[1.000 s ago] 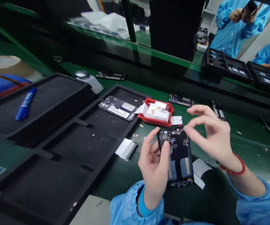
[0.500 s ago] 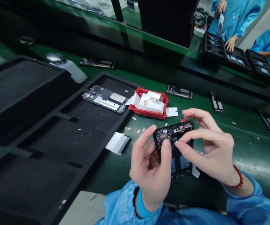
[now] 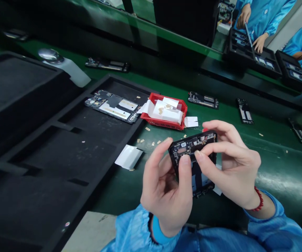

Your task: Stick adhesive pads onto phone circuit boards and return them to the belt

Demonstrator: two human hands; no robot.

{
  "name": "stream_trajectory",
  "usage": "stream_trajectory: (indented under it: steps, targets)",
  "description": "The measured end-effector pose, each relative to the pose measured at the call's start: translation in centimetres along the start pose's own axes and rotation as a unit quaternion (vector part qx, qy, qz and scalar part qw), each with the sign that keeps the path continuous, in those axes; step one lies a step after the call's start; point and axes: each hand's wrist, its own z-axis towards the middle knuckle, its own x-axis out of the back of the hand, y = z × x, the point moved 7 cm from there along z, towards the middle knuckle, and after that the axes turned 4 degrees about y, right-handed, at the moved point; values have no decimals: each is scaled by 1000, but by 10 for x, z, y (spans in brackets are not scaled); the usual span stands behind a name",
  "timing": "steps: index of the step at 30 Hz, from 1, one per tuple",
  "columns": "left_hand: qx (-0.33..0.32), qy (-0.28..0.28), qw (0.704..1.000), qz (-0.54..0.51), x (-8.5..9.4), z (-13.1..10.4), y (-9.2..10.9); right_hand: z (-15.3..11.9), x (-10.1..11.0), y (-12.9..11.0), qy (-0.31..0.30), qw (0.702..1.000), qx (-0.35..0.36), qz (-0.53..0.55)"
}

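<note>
An opened phone [image 3: 202, 175], its circuit board bared along the upper end, is held tilted above the bench. My left hand [image 3: 166, 185] grips its left side, thumb on the board and fingers around the edge. My right hand [image 3: 231, 166] has thumb and index finger pinched together against the phone's inside, just below the board. Whatever lies between those fingertips is too small to make out. Another right finger reaches the top right corner, near a small red piece [image 3: 205, 130].
A red bin [image 3: 164, 123] of white paper pieces stands beyond the phone. Left is a black foam tray [image 3: 93, 147] with another opened phone [image 3: 114, 106]. More opened phones [image 3: 203, 100] lie along the back. White paper [image 3: 129, 156] and small tan bits are scattered nearby. Co-workers' hands [image 3: 259, 42] appear upper right.
The phone has tilted slightly and shifted a little left with both hands. My right fingertips have moved up and closer to the board. A co-worker's held panel has turned edge-on.
</note>
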Motion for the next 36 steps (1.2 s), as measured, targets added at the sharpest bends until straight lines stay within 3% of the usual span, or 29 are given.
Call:
stream_trajectory:
  steps: [11,22,27,34,36]
  targets:
    - [14,19,1000,18,0,0,-2,-3,-2,-2,34,999,-3,10]
    - [-8,33,998,55,1,6,1,-9,2,0,-5,999,-4,44]
    - [-14,27,997,65,0,3,1,-4,0,14,21,996,-50,65]
    - [14,31,996,85,1,5,-12,1,-12,25,-12,996,-39,84]
    - [24,-11,998,54,-4,9,-21,4,-13,28,7,996,-29,80]
